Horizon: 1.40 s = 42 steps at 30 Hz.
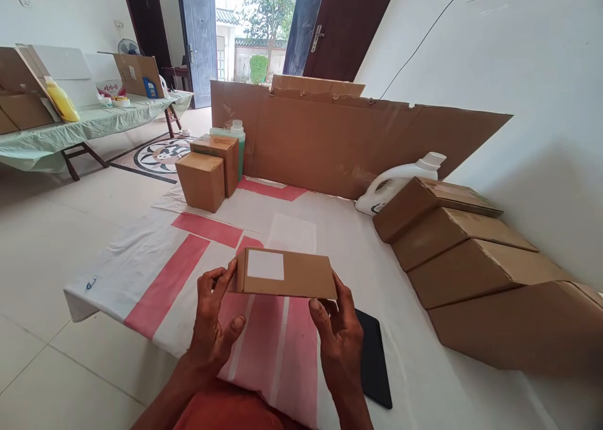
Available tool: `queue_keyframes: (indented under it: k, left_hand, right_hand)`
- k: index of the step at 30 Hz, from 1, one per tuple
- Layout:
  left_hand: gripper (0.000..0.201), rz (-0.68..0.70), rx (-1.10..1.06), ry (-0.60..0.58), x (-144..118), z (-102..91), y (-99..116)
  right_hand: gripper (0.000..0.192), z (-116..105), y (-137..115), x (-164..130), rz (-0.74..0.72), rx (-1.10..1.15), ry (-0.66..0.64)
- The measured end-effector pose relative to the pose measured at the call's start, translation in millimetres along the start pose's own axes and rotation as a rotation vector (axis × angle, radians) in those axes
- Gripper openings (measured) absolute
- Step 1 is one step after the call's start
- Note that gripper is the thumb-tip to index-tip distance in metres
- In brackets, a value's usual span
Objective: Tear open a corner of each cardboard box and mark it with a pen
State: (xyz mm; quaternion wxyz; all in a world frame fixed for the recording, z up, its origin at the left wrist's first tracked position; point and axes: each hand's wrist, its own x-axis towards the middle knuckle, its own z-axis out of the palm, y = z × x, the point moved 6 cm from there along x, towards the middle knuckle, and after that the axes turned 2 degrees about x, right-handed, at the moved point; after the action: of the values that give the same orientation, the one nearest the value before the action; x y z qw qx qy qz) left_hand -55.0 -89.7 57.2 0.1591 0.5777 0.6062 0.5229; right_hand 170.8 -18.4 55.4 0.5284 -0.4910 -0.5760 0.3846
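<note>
A flat brown cardboard box (308, 273) with a white label (265, 265) on its left part is held above the table, close in front of me. My left hand (214, 314) grips the box's left end with the fingers, its thumb standing away from the box. At the right end, my right hand (340, 326) has its fingers against the side and its thumb near the lower edge. A black flat tablet-like thing (377, 361) lies on the table beside my right wrist, partly hidden by it.
Several cardboard boxes (475, 267) line the table's right side, beside a white jug (391, 185). Two boxes (202, 182) and a green bottle (241, 147) stand at the back left. A tall cardboard panel (320, 135) borders the far edge. Another table (94, 125) stands left.
</note>
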Motion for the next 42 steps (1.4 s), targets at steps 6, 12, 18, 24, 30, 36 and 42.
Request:
queue_keyframes:
  k: [6,12,18,24,30,36,42]
  left_hand:
    - [0.067,0.013,-0.073,-0.04,18.3,10.6,0.1]
    - [0.058,-0.332,-0.171,-0.249,20.4,34.8,-28.2]
    - [0.044,-0.47,-0.046,-0.418,-0.8,57.5,-67.1]
    - [0.047,-0.326,0.355,-0.376,14.1,49.4,-77.7]
    - [0.041,-0.074,0.294,-0.288,56.4,69.5,-61.0]
    - [0.029,-0.043,0.263,-0.319,63.9,85.2,-69.3]
    - [0.031,-0.068,0.196,-0.301,62.1,82.5,-77.2]
  right_hand:
    - [0.062,0.7,4.3,20.0,0.055,-0.108,0.084]
    - [0.06,-4.6,29.2,36.2,0.111,-0.323,0.098]
    - [0.061,0.7,78.5,32.6,0.204,-0.622,-0.136]
    - [0.052,13.5,72.2,25.9,0.073,-0.725,-0.059]
    - [0.027,68.6,41.7,36.4,-0.128,-0.864,-0.293]
    - [0.023,79.6,36.8,36.5,-0.093,-0.877,-0.339]
    - [0.024,81.2,36.3,34.2,-0.072,-0.888,-0.338]
